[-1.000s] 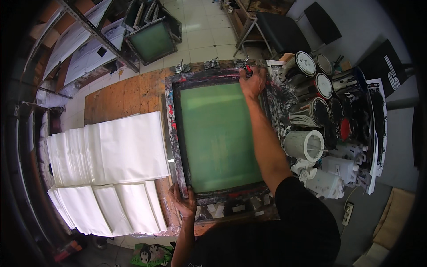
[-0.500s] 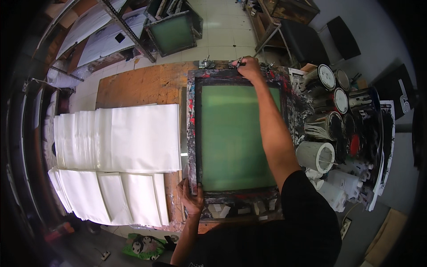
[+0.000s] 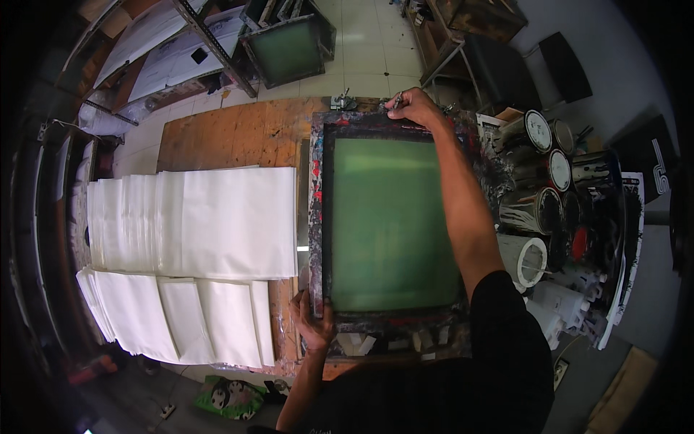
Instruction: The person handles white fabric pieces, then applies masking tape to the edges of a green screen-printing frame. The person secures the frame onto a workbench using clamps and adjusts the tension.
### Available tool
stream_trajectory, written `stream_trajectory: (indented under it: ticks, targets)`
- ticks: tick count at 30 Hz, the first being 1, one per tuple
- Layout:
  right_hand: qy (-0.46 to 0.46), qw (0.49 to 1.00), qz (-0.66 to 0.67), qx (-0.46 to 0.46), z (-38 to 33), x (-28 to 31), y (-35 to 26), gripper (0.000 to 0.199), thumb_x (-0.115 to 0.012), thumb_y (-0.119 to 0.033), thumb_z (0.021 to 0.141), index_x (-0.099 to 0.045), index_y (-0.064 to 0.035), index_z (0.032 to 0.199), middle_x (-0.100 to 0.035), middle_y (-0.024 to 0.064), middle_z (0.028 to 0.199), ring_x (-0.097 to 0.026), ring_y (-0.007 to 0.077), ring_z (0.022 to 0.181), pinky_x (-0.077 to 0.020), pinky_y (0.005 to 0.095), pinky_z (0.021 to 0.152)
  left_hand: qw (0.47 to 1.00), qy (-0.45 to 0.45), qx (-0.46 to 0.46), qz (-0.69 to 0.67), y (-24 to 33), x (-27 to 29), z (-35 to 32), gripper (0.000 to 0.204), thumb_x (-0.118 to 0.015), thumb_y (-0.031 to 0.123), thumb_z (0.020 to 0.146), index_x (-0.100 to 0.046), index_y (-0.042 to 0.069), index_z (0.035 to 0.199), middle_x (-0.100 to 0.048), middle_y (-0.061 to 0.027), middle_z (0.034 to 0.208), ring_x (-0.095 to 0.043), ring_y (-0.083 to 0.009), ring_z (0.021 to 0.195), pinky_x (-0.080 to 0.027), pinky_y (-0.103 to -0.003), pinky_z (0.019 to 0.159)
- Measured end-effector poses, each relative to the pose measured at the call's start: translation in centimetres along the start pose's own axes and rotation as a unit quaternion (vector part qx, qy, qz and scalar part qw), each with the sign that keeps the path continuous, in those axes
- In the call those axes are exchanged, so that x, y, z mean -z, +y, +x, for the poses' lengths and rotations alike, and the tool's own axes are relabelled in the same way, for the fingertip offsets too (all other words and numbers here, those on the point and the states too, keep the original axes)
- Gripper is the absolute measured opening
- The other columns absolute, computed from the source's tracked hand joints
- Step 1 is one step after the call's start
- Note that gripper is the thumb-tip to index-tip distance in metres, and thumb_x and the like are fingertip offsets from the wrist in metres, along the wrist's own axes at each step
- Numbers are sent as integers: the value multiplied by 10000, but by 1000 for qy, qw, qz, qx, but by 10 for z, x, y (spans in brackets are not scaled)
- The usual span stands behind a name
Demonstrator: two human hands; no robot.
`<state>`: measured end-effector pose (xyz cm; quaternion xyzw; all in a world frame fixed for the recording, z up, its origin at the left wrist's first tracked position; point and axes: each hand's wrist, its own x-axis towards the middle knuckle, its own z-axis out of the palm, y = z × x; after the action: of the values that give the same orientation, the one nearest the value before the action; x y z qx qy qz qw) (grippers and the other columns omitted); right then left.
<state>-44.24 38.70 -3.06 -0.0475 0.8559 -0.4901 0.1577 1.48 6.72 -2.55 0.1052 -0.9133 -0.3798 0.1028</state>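
This is looking like a printing workshop: a paint-stained frame (image 3: 316,239) is lying over a wooden table (image 3: 224,137), smeared cans (image 3: 530,208) are crowding nearby, and spare frames (image 3: 286,52) are leaning beside shelves (image 3: 216,53).

Rectangular green screen (image 3: 387,224) in a paint-smeared dark frame (image 3: 397,318), over the wooden table (image 3: 224,137)

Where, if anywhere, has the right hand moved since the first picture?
Yes: the right hand moved left along the far edge of the screen frame.
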Motion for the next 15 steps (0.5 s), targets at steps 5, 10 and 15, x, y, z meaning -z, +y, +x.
stream_trajectory:
  ticks: [5,10,15]
  targets:
    - [-23,998,-32,53,6,20,3,217,-821,-44,791,-754,-20,996,-731,40,933,-658,124,824,-516,298,786,1000,-1,-5,11,2,1,2,454,-719,107,841,-594,-41,1252,-583,-245,1118,-570,-425,1023,-460,-513,919]
    - [40,997,46,45,-20,-2,4,221,-763,-5,844,-684,-52,1045,-704,4,1153,-620,98,909,-508,284,806,1000,4,-5,12,-3,-2,-2,458,-720,103,838,-592,-41,1254,-584,-245,1121,-575,-431,1038,-462,-514,923]
    - [30,996,65,54,-25,-10,-7,242,-657,48,894,-666,-78,1100,-718,25,1119,-630,102,882,-507,282,785,1000,-4,-2,21,-8,-2,-3,472,-730,112,842,-587,-47,1263,-584,-244,1120,-574,-430,1038,-464,-510,923]
